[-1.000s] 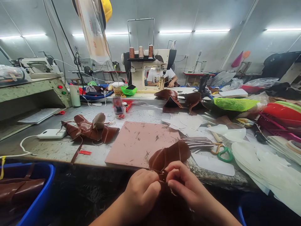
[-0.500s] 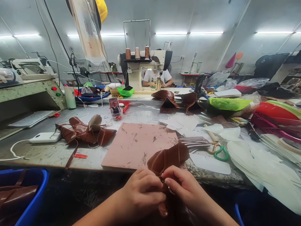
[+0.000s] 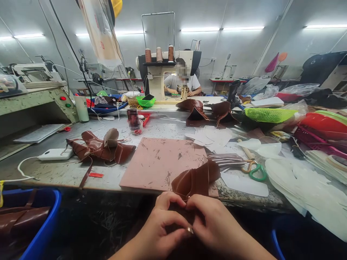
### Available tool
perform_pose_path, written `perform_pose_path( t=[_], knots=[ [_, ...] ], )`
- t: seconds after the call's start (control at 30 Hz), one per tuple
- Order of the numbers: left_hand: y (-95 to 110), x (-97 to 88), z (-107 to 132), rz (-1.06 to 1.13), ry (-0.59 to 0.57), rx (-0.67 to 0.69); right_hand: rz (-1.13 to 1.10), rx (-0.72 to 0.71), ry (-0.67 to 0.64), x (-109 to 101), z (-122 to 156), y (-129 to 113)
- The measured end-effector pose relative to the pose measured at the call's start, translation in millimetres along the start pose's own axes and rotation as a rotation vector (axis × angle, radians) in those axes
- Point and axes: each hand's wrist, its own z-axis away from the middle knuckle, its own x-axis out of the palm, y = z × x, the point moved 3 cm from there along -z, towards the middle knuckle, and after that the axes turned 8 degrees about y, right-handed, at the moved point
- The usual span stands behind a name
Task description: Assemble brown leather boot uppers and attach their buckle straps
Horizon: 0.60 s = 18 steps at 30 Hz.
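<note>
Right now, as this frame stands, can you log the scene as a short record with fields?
Left hand: index fingertip by the brown piece's near edge, small shiny bit at its thumb tip
Right hand: fingertips by the same edge, partly hidden
Brown piece: far part over the pink board's near right corner
Left of board: second brown item, white box
Right of board: scissors, white sheets
Far side: sewing machine with three thread spools, person behind it

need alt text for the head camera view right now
A person's left hand and right hand meet at the near end of a brown piece, a small shiny bit between them. Beyond is a pink board on a cluttered bench; across it, a co-worker behind a sewing machine.
</note>
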Motion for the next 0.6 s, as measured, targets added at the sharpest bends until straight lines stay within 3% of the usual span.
perform_pose_path(
  t=[0.2, 0.3, 0.43, 0.53, 0.6],
  knots=[
    [-7.6, 5.5, 8.7, -0.136, 0.105, 0.027, 0.096, -0.152, 0.166, 6.7, 5.3, -0.3],
    [-5.5, 5.7, 10.8, -0.226, 0.119, 0.103, 0.243, -0.248, 0.255, 5.4, 8.7, -2.2],
    [-1.0, 4.7, 9.9, -0.183, 0.174, 0.209, 0.454, -0.295, 0.311, 3.4, 10.2, -3.4],
    [-2.1, 5.9, 9.1, -0.150, 0.153, 0.201, 0.419, -0.295, 0.314, 3.8, 9.1, -2.3],
    [-3.5, 6.3, 8.7, -0.177, 0.143, 0.168, 0.262, -0.250, 0.318, 3.2, 8.3, -0.4]
  ],
)
